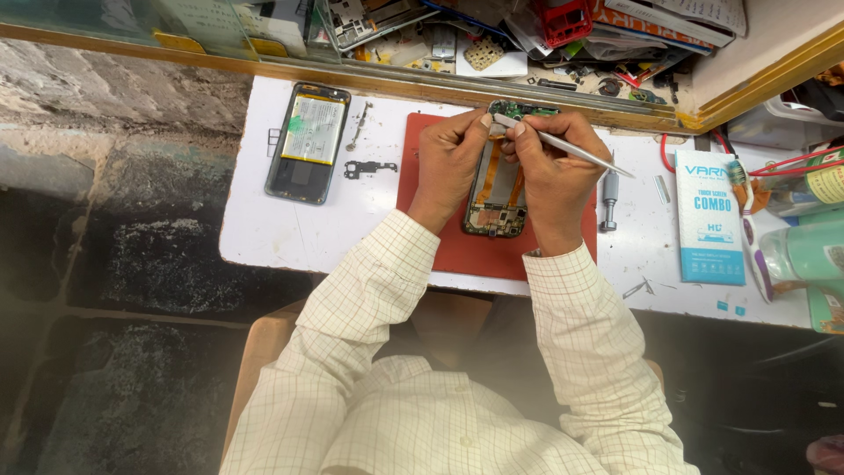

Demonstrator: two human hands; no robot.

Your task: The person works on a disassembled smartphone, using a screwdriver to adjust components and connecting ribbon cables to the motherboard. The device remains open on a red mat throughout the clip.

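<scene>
The open phone (498,189) lay face down on a red mat (475,251), near the middle of the white counter (264,237). Its back was off, so the green board at its top end and two orange strips inside it showed. The left hand (448,163) was curled around the phone's left side near the top, with the thumb pressed by the board. The right hand (549,176) was closed around thin silver tweezers (563,145), held like a pen. The tip of the tweezers touched the top part of the phone, just under the green board.

A small grey screwdriver (608,198) lay just beside the right hand on the counter. Farther right was a blue and white box (709,215), flat on the counter, and its inside could not be seen. A toothbrush (747,220) lay by the box's right edge.

To the left of the mat lay a second phone (309,142) with its back off, and a big battery sat inside it. A small black part (369,167) rested between this phone and the mat.

Behind the counter was a long glass-topped case (422,44). It held many small parts and tools, all mixed up, with a red plastic piece (563,22) among them.
</scene>
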